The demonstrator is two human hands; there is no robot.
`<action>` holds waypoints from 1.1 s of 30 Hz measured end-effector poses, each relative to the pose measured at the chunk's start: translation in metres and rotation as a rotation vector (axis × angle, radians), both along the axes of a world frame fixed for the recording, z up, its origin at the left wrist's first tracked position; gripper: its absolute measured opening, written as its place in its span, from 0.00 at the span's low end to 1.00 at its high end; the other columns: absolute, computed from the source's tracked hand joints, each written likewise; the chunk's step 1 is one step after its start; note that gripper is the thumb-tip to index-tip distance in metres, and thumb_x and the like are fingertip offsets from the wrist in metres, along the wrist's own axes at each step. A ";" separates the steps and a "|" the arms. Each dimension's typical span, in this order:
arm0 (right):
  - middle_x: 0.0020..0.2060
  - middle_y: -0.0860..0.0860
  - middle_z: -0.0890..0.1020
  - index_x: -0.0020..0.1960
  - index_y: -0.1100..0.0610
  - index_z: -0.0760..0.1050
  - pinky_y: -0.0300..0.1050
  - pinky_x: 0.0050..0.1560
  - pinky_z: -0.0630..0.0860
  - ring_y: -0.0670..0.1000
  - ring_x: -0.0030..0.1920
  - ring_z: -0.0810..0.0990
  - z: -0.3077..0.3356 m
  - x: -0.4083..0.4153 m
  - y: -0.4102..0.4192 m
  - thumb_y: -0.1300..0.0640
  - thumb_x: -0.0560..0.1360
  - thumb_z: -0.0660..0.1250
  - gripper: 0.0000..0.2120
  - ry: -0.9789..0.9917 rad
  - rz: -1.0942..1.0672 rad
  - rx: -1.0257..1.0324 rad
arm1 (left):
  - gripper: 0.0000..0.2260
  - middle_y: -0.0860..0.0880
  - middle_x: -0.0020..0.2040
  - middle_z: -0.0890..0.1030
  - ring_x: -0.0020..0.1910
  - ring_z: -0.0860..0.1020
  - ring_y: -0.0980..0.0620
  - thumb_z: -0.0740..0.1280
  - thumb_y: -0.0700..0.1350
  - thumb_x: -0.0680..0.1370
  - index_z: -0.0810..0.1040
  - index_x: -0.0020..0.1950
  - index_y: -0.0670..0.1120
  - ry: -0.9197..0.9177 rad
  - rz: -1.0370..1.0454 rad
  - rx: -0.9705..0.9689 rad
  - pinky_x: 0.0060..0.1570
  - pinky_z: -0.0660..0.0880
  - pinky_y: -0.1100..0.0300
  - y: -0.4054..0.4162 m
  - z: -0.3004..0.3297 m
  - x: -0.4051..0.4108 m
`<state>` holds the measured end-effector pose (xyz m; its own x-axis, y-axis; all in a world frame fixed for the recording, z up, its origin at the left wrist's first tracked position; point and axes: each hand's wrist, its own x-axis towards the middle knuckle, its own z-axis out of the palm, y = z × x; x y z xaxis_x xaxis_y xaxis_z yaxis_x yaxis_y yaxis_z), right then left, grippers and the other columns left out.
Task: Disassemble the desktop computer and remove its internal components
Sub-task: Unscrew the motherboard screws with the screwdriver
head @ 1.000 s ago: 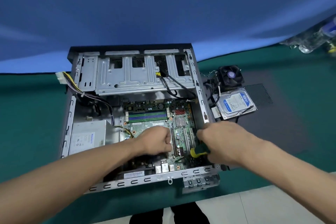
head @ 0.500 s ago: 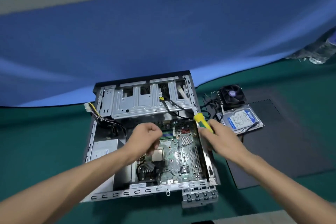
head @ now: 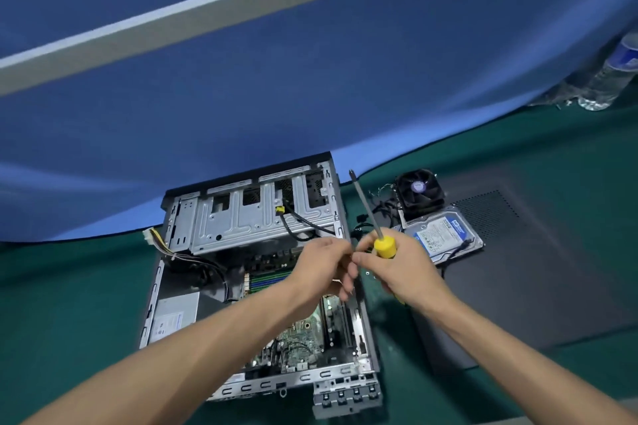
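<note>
The right hand (head: 402, 269) held a screwdriver (head: 374, 228) in a closed grip around its yellow handle, shaft pointing up and away. The left hand (head: 322, 271) met it fingertip to fingertip, pinched shut; on what, I cannot tell. Below the grip lay the open computer case (head: 241, 228) on the bench (head: 69, 304); right of it, a fan (head: 419, 193) and hard drive (head: 443, 235).

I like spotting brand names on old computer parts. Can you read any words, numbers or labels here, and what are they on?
"320GB", only just legible, on the blue and white label of the hard drive.
Rest of that label: too small to read.
Power supply sticker: blurred, unreadable.
Cooler fan hub sticker: unreadable.
Plastic bottle label: blurred, unreadable.
Motherboard markings: too small.
</note>
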<state>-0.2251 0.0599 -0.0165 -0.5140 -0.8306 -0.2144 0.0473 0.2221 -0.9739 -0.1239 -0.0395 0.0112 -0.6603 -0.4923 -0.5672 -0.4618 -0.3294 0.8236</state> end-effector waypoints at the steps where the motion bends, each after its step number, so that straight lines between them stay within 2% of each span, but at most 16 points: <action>1: 0.23 0.44 0.77 0.39 0.54 0.76 0.28 0.23 0.64 0.39 0.21 0.70 -0.002 -0.006 0.001 0.63 0.71 0.72 0.07 0.026 -0.028 0.011 | 0.17 0.47 0.25 0.74 0.20 0.69 0.51 0.57 0.36 0.76 0.73 0.28 0.46 -0.014 -0.005 0.009 0.20 0.66 0.64 0.001 -0.001 -0.005; 4: 0.23 0.42 0.77 0.36 0.52 0.77 0.29 0.27 0.64 0.38 0.23 0.71 -0.007 -0.021 0.004 0.61 0.70 0.74 0.08 0.088 -0.024 0.075 | 0.11 0.46 0.26 0.74 0.21 0.71 0.51 0.58 0.37 0.77 0.72 0.35 0.41 -0.057 -0.009 0.046 0.21 0.67 0.63 0.005 -0.005 -0.019; 7: 0.26 0.43 0.78 0.34 0.49 0.77 0.41 0.34 0.70 0.41 0.29 0.74 -0.015 -0.034 0.006 0.59 0.69 0.74 0.09 0.163 -0.032 0.150 | 0.09 0.46 0.25 0.75 0.21 0.72 0.51 0.58 0.39 0.79 0.72 0.39 0.40 -0.090 -0.010 0.089 0.20 0.69 0.64 0.008 -0.010 -0.031; 9: 0.29 0.45 0.80 0.33 0.48 0.77 0.45 0.39 0.73 0.47 0.33 0.77 -0.019 -0.041 0.007 0.59 0.70 0.74 0.10 0.188 -0.021 0.185 | 0.08 0.46 0.25 0.75 0.20 0.73 0.51 0.59 0.40 0.79 0.72 0.41 0.40 -0.094 -0.010 0.110 0.19 0.69 0.64 0.010 -0.012 -0.037; 10: 0.28 0.45 0.80 0.33 0.49 0.77 0.45 0.39 0.73 0.46 0.32 0.78 -0.022 -0.044 0.007 0.59 0.70 0.74 0.10 0.170 -0.014 0.187 | 0.08 0.46 0.25 0.75 0.20 0.73 0.51 0.59 0.40 0.80 0.72 0.41 0.40 -0.095 -0.010 0.113 0.19 0.70 0.64 0.010 -0.014 -0.040; 12: 0.22 0.44 0.77 0.34 0.51 0.77 0.43 0.33 0.69 0.41 0.25 0.73 -0.028 -0.047 0.008 0.61 0.71 0.73 0.09 0.082 -0.009 0.172 | 0.08 0.46 0.25 0.75 0.20 0.74 0.50 0.60 0.39 0.80 0.71 0.41 0.41 -0.105 -0.009 0.111 0.19 0.70 0.64 0.011 -0.017 -0.045; 14: 0.19 0.44 0.74 0.35 0.53 0.78 0.41 0.28 0.66 0.42 0.20 0.69 -0.035 -0.049 0.008 0.62 0.71 0.73 0.08 0.017 -0.016 0.171 | 0.07 0.45 0.25 0.76 0.20 0.74 0.50 0.59 0.40 0.81 0.69 0.43 0.41 -0.127 -0.017 0.092 0.18 0.70 0.63 0.011 -0.021 -0.048; 17: 0.19 0.47 0.74 0.36 0.53 0.77 0.40 0.24 0.67 0.47 0.20 0.69 -0.043 -0.050 0.005 0.61 0.71 0.72 0.07 -0.001 0.006 0.197 | 0.07 0.45 0.26 0.76 0.20 0.73 0.49 0.57 0.41 0.82 0.67 0.45 0.41 -0.172 -0.067 0.028 0.18 0.69 0.63 0.011 -0.027 -0.047; 20: 0.21 0.48 0.73 0.36 0.52 0.76 0.39 0.23 0.67 0.48 0.20 0.69 -0.047 -0.051 0.002 0.62 0.71 0.72 0.09 -0.005 0.031 0.209 | 0.08 0.46 0.27 0.76 0.19 0.72 0.50 0.56 0.43 0.83 0.66 0.45 0.41 -0.196 -0.118 -0.035 0.16 0.65 0.64 0.007 -0.032 -0.047; 24: 0.23 0.49 0.73 0.36 0.53 0.76 0.38 0.23 0.67 0.48 0.20 0.69 -0.051 -0.054 -0.003 0.64 0.71 0.70 0.09 -0.015 0.062 0.208 | 0.09 0.48 0.26 0.76 0.16 0.70 0.51 0.56 0.43 0.82 0.68 0.43 0.42 -0.278 -0.212 -0.249 0.17 0.61 0.66 0.002 -0.040 -0.048; 27: 0.22 0.47 0.74 0.36 0.51 0.75 0.38 0.23 0.67 0.48 0.20 0.70 -0.057 -0.054 -0.003 0.62 0.70 0.69 0.09 0.046 0.071 0.238 | 0.09 0.48 0.25 0.76 0.18 0.69 0.52 0.58 0.42 0.81 0.71 0.41 0.44 -0.320 -0.287 -0.391 0.20 0.64 0.64 0.002 -0.044 -0.049; 28: 0.22 0.47 0.75 0.35 0.50 0.75 0.38 0.22 0.68 0.48 0.20 0.71 -0.060 -0.054 -0.002 0.61 0.70 0.69 0.08 0.069 0.068 0.245 | 0.10 0.49 0.26 0.76 0.21 0.70 0.52 0.59 0.44 0.80 0.72 0.40 0.46 -0.346 -0.328 -0.482 0.24 0.66 0.62 0.003 -0.044 -0.050; 30: 0.25 0.50 0.77 0.36 0.49 0.74 0.39 0.22 0.69 0.48 0.20 0.72 -0.070 -0.053 0.002 0.59 0.70 0.69 0.08 0.120 0.043 0.269 | 0.09 0.52 0.30 0.74 0.30 0.72 0.51 0.59 0.49 0.79 0.71 0.39 0.50 -0.409 -0.423 -0.780 0.31 0.67 0.58 0.004 -0.046 -0.051; 33: 0.27 0.52 0.77 0.36 0.52 0.73 0.47 0.30 0.77 0.53 0.27 0.76 -0.092 -0.049 0.008 0.57 0.70 0.70 0.07 0.200 -0.010 0.372 | 0.10 0.50 0.33 0.76 0.33 0.74 0.46 0.55 0.52 0.79 0.66 0.41 0.50 -0.426 -0.508 -1.171 0.33 0.65 0.57 0.000 -0.047 -0.048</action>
<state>-0.2743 0.0678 -0.1081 -0.5833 -0.7102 -0.3941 -0.1309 0.5611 -0.8174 -0.1716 -0.0391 -0.0361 -0.7922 -0.5800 -0.1898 -0.6102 0.7472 0.2635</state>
